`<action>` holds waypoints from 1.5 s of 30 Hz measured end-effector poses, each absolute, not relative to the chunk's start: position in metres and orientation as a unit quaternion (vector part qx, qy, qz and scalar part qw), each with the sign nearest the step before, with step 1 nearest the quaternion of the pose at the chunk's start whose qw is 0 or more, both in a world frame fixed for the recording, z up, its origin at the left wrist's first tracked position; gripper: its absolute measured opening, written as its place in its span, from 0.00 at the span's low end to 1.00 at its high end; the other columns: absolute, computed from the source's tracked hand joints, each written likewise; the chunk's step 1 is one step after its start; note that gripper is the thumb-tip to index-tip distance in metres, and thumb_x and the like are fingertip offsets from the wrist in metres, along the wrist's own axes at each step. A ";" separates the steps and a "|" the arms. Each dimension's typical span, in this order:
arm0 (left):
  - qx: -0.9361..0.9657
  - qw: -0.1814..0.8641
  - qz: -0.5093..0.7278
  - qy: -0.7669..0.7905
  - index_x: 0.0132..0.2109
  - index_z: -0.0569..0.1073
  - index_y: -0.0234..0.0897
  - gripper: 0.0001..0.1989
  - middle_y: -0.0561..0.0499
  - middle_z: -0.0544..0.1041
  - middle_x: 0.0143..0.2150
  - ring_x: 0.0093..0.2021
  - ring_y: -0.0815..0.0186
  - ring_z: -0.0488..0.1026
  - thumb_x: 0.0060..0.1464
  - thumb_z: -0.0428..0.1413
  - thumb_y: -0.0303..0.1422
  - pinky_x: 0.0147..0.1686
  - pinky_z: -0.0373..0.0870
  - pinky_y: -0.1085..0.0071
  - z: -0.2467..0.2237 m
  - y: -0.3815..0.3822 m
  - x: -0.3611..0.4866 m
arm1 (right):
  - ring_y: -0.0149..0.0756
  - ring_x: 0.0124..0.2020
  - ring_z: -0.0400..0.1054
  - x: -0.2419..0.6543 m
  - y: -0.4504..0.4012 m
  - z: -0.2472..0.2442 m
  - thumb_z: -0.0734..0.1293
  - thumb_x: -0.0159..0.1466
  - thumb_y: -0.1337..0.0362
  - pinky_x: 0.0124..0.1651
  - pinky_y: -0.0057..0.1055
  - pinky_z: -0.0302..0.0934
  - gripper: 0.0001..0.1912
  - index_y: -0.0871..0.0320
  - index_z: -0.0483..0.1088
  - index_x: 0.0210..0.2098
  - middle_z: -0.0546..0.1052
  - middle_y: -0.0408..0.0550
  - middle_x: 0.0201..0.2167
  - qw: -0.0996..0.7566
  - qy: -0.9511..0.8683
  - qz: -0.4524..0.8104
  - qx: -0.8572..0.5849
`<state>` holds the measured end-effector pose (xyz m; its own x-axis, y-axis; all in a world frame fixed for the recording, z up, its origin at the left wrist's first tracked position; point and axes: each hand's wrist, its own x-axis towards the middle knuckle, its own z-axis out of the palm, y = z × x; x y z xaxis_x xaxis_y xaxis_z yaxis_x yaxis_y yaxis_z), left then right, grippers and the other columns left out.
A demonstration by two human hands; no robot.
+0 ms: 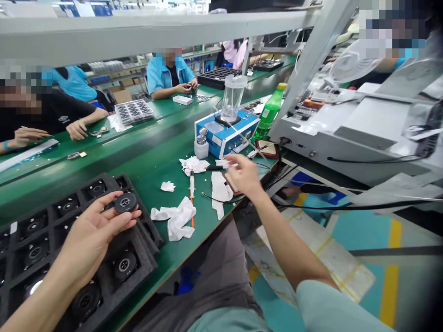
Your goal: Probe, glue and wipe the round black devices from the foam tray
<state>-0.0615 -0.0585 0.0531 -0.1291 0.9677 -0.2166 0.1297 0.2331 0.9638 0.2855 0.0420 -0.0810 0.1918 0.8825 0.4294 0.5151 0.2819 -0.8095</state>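
My left hand grips a round black disc-shaped part between thumb and fingers, its face with small metal contacts turned up. It is above a black foam tray, whose compartments hold several similar round parts. Over the bench, my right hand is slightly blurred, its fingers loosely bent and apart, with nothing visible in them. Below and beside it are a white wipe, a brown-edged pad and a black pen-like tool. A syringe lies to its left.
A blue machine with a clear cup on top stands ahead, beside a pump bottle and a green bottle. Crumpled wipes lie near the bench edge. Cables hang at right. Co-workers sit across the green bench.
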 end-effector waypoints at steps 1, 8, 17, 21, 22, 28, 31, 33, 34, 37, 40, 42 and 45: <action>0.448 0.480 0.424 0.624 0.58 0.70 0.42 0.35 0.50 0.85 0.44 0.44 0.63 0.83 0.44 0.74 0.34 0.40 0.79 0.76 0.057 -0.057 -0.060 | 0.51 0.55 0.71 0.304 0.041 -0.083 0.60 0.60 0.67 0.60 0.53 0.64 0.25 0.61 0.72 0.56 0.77 0.62 0.56 0.529 -0.567 0.159 -0.611; 0.530 0.509 0.379 0.563 0.59 0.69 0.36 0.32 0.45 0.84 0.45 0.44 0.59 0.83 0.48 0.70 0.30 0.44 0.77 0.67 0.057 -0.004 0.000 | 0.36 0.28 0.66 0.347 0.020 -0.100 0.70 0.51 0.61 0.34 0.36 0.63 0.26 0.66 0.75 0.48 0.75 0.49 0.28 0.501 -0.394 0.311 -0.705; 0.497 0.625 0.377 0.469 0.54 0.68 0.35 0.29 0.46 0.82 0.42 0.39 0.62 0.83 0.44 0.66 0.22 0.37 0.76 0.68 0.005 0.046 0.035 | 0.25 0.21 0.63 0.274 -0.080 -0.085 0.79 0.55 0.56 0.21 0.22 0.55 0.13 0.57 0.79 0.33 0.76 0.46 0.26 0.528 -0.318 0.671 -0.412; 0.487 0.635 0.376 0.467 0.56 0.66 0.36 0.30 0.47 0.81 0.42 0.38 0.63 0.82 0.45 0.64 0.21 0.36 0.75 0.70 -0.002 0.047 0.029 | 0.32 0.28 0.73 0.229 -0.063 -0.084 0.75 0.62 0.57 0.25 0.27 0.65 0.08 0.54 0.82 0.35 0.82 0.50 0.35 0.527 -0.412 0.678 -0.306; 0.483 0.637 0.376 0.468 0.56 0.66 0.36 0.30 0.48 0.81 0.42 0.38 0.64 0.82 0.46 0.64 0.21 0.35 0.75 0.70 -0.002 0.047 0.029 | 0.33 0.31 0.74 0.222 -0.056 -0.083 0.74 0.64 0.58 0.28 0.28 0.67 0.07 0.54 0.82 0.36 0.82 0.51 0.38 0.539 -0.438 0.654 -0.299; 0.466 0.649 0.379 0.467 0.55 0.66 0.36 0.30 0.50 0.79 0.40 0.37 0.65 0.80 0.44 0.63 0.21 0.33 0.72 0.72 -0.003 0.046 0.031 | 0.35 0.38 0.79 0.210 -0.020 -0.064 0.65 0.72 0.61 0.37 0.32 0.74 0.10 0.53 0.80 0.42 0.82 0.49 0.44 0.660 -0.492 0.477 -0.309; 0.467 0.647 0.399 0.453 0.54 0.66 0.36 0.32 0.53 0.78 0.37 0.33 0.70 0.75 0.41 0.66 0.21 0.34 0.71 0.73 -0.005 0.047 0.031 | 0.34 0.35 0.79 0.196 0.007 -0.059 0.63 0.73 0.58 0.38 0.34 0.75 0.11 0.53 0.75 0.40 0.81 0.46 0.40 0.764 -0.422 0.378 -0.310; 0.463 0.634 0.413 0.463 0.54 0.67 0.36 0.33 0.53 0.78 0.38 0.33 0.71 0.73 0.40 0.68 0.21 0.35 0.71 0.73 -0.006 0.047 0.030 | 0.32 0.35 0.78 0.183 0.027 -0.062 0.66 0.71 0.58 0.40 0.33 0.75 0.08 0.54 0.74 0.39 0.80 0.45 0.38 0.796 -0.402 0.305 -0.334; 0.459 0.625 0.419 0.473 0.54 0.67 0.36 0.33 0.53 0.78 0.38 0.34 0.71 0.73 0.40 0.68 0.22 0.36 0.71 0.73 -0.005 0.048 0.029 | 0.32 0.34 0.77 0.177 0.037 -0.064 0.68 0.70 0.58 0.40 0.32 0.74 0.07 0.54 0.74 0.39 0.79 0.45 0.38 0.799 -0.402 0.277 -0.350; 0.446 0.603 0.435 0.498 0.53 0.67 0.36 0.31 0.53 0.79 0.38 0.34 0.71 0.73 0.42 0.68 0.23 0.36 0.70 0.73 -0.004 0.048 0.028 | 0.32 0.34 0.77 0.167 0.060 -0.072 0.69 0.68 0.59 0.40 0.32 0.74 0.07 0.56 0.76 0.39 0.80 0.45 0.36 0.775 -0.430 0.254 -0.387; 0.432 0.598 0.440 0.513 0.53 0.67 0.36 0.29 0.53 0.78 0.38 0.33 0.70 0.73 0.44 0.67 0.24 0.35 0.69 0.72 -0.003 0.048 0.029 | 0.33 0.35 0.77 0.171 0.075 -0.072 0.69 0.69 0.58 0.41 0.32 0.73 0.09 0.56 0.78 0.39 0.82 0.46 0.36 0.743 -0.454 0.274 -0.409; 0.425 0.592 0.441 0.524 0.53 0.67 0.36 0.29 0.53 0.78 0.38 0.35 0.69 0.73 0.44 0.66 0.24 0.37 0.69 0.71 -0.004 0.048 0.029 | 0.33 0.36 0.77 0.175 0.082 -0.066 0.69 0.69 0.57 0.42 0.32 0.73 0.10 0.56 0.79 0.41 0.82 0.47 0.38 0.744 -0.443 0.284 -0.412; 0.420 0.568 0.461 0.538 0.53 0.68 0.37 0.29 0.51 0.78 0.40 0.38 0.66 0.74 0.42 0.66 0.23 0.39 0.69 0.69 -0.006 0.049 0.028 | 0.35 0.39 0.78 0.170 0.085 -0.057 0.68 0.69 0.55 0.43 0.34 0.72 0.12 0.56 0.78 0.43 0.82 0.50 0.43 0.760 -0.412 0.311 -0.395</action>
